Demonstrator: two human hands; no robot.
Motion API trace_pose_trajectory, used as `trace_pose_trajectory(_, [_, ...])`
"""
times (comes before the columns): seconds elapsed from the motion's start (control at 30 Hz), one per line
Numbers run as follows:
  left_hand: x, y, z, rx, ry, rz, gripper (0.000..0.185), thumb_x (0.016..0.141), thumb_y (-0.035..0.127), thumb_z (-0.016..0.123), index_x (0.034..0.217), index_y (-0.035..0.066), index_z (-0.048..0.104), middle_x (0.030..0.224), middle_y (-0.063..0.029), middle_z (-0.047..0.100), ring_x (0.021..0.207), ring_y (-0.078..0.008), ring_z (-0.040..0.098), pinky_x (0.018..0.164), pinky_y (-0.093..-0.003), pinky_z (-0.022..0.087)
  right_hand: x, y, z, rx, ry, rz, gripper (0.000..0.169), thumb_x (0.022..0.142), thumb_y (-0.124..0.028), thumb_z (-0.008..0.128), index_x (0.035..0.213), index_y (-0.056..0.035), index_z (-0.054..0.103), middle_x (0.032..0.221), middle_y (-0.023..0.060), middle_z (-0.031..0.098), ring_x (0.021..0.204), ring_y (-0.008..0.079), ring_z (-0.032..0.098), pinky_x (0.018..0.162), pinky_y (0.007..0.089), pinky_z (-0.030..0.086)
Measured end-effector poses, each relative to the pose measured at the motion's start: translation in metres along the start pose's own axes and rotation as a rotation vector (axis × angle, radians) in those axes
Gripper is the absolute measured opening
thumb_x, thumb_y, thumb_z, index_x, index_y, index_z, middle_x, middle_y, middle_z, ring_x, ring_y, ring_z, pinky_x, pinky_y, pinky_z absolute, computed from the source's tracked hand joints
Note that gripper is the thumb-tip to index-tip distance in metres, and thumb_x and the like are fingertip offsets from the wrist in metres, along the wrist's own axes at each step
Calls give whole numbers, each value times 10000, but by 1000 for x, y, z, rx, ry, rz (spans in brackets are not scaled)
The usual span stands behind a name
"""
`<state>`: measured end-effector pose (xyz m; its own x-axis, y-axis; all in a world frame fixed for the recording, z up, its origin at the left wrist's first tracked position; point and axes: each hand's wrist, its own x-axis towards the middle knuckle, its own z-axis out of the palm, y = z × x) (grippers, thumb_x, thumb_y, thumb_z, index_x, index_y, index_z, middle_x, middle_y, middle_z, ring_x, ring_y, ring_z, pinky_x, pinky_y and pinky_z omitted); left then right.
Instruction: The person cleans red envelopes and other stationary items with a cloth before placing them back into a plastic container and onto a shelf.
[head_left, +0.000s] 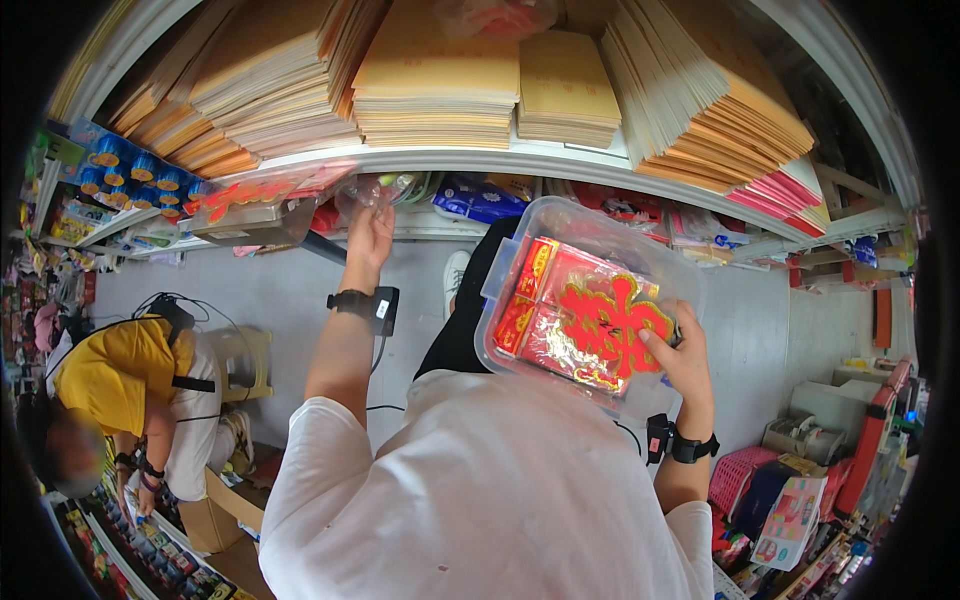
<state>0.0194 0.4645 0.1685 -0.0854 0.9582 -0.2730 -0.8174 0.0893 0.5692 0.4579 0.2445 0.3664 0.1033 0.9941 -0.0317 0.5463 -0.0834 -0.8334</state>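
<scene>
A clear plastic bin (491, 300) rests tilted against my lap. Inside it lie red packets in shiny film (536, 259) and a red and gold cut-out decoration (600, 322) in the shape of a Chinese character. My right hand (686, 356) grips the decoration's right edge, thumb on top. On the lower shelf, my left hand (373, 236) reaches up to some crumpled clear plastic wrapping (367, 193). The fingertips there are partly hidden, so their grip is unclear. Left of that hand is another clear bin (251, 225) with red decorations on top.
Above, a white shelf (480, 159) bears stacks of tan envelopes (435, 90). A blue package (480, 201) lies below it. At left, a person in a yellow top (120, 367) bends over goods beside a stool (259, 364). A pink basket (739, 476) and boxes stand at right.
</scene>
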Motion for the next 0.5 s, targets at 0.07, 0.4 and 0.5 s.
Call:
trace_pose_trajectory(0.07, [13,-1,9,-22,34,41,334,872,-43,453,1163,105,518,1196,-60,575,1115,-210,555,881,-318,500,2,-1,0,-8,2,10,324,735,-92,709,1025,12,610,1000,127,573,934,248,564,856,313,429])
trace_pose_trajectory(0.4, [7,-19,-34,168,46,-150,379,836,-39,442,1189,86,505,1115,-86,606,908,-183,629,747,-291,540,11,-1,4,-30,-71,-2,340,742,-101,704,1038,25,595,1003,131,573,945,255,561,852,317,427])
trace_pose_trajectory(0.5, [-12,-20,-39,78,-97,-245,377,842,-25,434,1197,80,505,1109,-80,608,909,-166,619,752,-284,533,12,-3,5,-5,-83,-58,337,753,-123,698,1031,34,590,1001,134,574,936,259,561,838,321,430])
